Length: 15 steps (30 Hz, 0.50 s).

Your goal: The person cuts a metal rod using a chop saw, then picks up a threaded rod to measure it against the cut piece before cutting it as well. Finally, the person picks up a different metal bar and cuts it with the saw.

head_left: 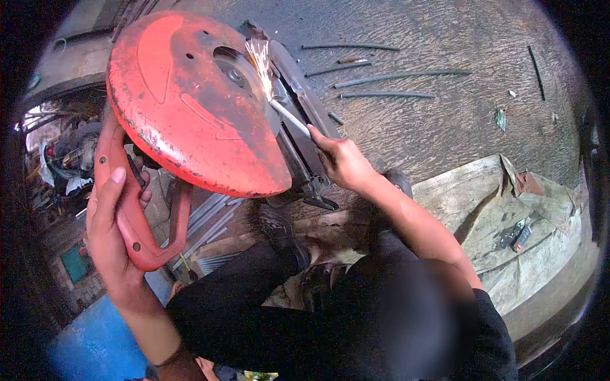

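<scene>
My left hand (105, 219) is wrapped around the red handle (133, 222) of a cut-off saw. The saw's round red blade guard (203, 140), scratched and darkened near its middle, hides most of the disc. In my right hand (346, 164) is a thin pale metal rod (292, 119), gripped near its lower end. The rod's far tip meets the saw beside the guard, where bright sparks (259, 60) fly upward. A dark screw clamp (311, 187) sits on the saw's base below my right hand. The disc's cutting edge is hidden.
Several dark rods (400, 75) lie on the rough floor beyond the saw. A dirty cloth sheet (457, 197) with a lighter-like object (523, 238) on it spreads at right. Pale metal bars (213, 216) lie beneath the handle. A blue surface (98, 336) is at lower left.
</scene>
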Motion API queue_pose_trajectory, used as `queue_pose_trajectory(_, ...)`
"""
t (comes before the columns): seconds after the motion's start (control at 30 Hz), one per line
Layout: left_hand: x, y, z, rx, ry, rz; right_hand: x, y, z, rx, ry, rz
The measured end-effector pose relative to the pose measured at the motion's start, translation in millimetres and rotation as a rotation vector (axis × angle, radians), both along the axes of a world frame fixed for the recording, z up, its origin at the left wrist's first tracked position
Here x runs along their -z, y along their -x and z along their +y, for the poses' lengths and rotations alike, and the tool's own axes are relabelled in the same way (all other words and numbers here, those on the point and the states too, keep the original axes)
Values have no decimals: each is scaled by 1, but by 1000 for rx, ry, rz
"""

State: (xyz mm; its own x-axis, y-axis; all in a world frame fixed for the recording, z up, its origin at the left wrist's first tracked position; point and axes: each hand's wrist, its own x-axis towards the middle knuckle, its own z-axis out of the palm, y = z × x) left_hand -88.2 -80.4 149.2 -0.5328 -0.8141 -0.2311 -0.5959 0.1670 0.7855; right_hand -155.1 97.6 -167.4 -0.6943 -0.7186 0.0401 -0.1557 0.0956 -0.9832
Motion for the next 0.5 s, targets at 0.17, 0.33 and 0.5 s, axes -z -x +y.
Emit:
queue_pose_trajectory(0.17,0,3,6,-1,0,13,3,1,-1,-16,-25,37)
queue_pose_trajectory(0.33,0,6,11,-16,15,22,1,1,-2,-7,-32,85)
queue_pose_trajectory(0.5,0,4,6,-14,5,19,3,-1,-2,-3,-77,110)
